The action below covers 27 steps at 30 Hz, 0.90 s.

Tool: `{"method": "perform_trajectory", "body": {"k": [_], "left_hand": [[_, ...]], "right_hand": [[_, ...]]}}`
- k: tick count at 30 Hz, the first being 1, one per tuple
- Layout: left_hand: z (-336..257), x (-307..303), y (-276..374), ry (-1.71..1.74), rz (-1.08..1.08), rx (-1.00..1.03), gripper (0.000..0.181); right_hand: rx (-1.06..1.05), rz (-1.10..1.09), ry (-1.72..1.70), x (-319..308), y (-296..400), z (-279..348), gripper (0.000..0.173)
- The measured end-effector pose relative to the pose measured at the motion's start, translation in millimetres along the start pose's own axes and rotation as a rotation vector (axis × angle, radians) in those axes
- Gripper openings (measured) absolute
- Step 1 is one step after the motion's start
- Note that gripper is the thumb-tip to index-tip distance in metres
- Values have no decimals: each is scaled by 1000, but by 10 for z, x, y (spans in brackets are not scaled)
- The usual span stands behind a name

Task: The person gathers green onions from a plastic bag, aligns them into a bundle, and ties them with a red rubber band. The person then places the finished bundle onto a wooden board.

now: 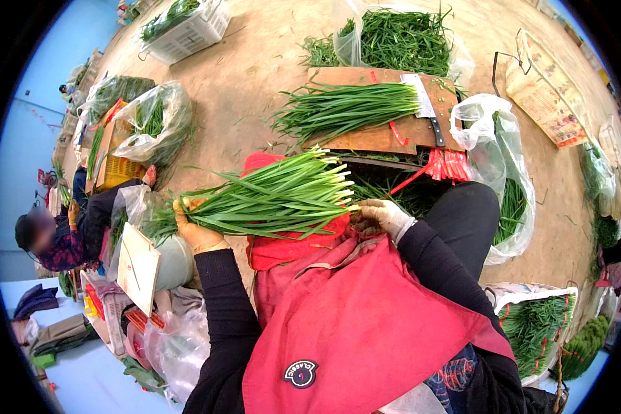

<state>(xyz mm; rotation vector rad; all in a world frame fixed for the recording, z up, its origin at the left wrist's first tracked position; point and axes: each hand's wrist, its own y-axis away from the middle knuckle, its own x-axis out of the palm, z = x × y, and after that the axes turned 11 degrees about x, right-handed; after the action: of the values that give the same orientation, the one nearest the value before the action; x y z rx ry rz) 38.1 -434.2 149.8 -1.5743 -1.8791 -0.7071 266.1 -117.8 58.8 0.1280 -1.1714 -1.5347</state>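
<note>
A loose bunch of garlic chives [269, 199] lies across my lap over a red cloth [284, 253], pale cut ends to the right. My gloved left hand [199, 227] holds it around the leaf end. At the pale ends, my gloved right hand [385, 217] pinches the tip of a low stalk between thumb and fingers. Ahead of me, a second pile of chives [352, 106] rests on a wooden board [429, 137]. A cleaver [419, 95] lies on the board against that pile's pale ends. Red ties [447, 165] hang at the board's near right edge.
Plastic bags of greens [403, 41] stand behind the board and to its right [512, 207]. A white crate of tied chives [538, 331] sits at my right. A bucket [173, 264] with a square board stands at my left. Further left, another person [57, 243] sits among greens.
</note>
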Motion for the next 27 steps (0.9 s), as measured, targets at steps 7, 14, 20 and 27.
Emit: {"method": "perform_trajectory", "body": {"k": [7, 14, 20, 27], "left_hand": [[2, 11, 43, -29, 19, 37, 27], [11, 46, 75, -54, -25, 36, 28], [-12, -99, 10, 46, 41, -60, 29], [7, -31, 42, 0, -22, -19, 29]], "right_hand": [[-5, 39, 165, 179, 22, -34, 38], [-114, -23, 125, 236, -195, -111, 27], [-83, 11, 13, 504, -151, -5, 20], [-24, -12, -40, 607, -194, 22, 28]]}}
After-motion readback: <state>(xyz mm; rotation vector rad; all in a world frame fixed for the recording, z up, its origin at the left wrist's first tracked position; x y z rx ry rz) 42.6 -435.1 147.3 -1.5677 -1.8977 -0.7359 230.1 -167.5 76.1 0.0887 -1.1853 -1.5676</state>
